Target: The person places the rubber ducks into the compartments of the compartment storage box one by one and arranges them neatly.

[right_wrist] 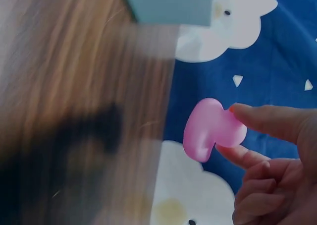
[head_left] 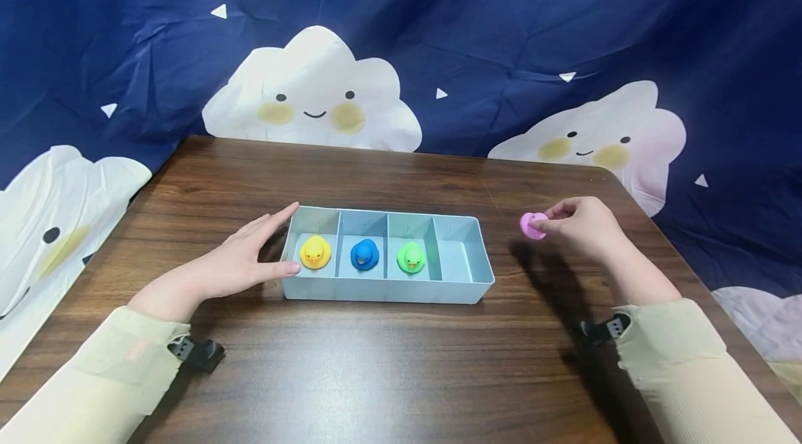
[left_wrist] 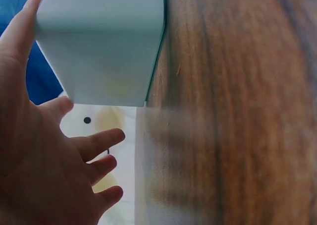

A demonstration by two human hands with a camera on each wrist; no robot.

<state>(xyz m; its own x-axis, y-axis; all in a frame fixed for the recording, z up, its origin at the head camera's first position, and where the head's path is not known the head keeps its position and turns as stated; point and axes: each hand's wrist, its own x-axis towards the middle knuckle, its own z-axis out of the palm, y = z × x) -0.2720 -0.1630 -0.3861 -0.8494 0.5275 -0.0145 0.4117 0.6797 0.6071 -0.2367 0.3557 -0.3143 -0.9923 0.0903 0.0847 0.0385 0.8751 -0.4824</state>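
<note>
My right hand pinches a pink rubber duck between thumb and forefinger, lifted above the table to the right of the light blue divided tray. In the right wrist view the pink duck shows from behind or below, gripped at its head. At the tray's left end, my left hand rests with fingers spread, thumb and forefinger touching the rim. From left to right, three compartments hold a yellow duck, a blue duck and a green duck. The rightmost compartment contains nothing.
The tray stands on a dark brown wooden table. Behind the table hangs a navy curtain with white clouds and small triangles. Both wrists carry small black cameras, and the right arm casts a shadow on the wood.
</note>
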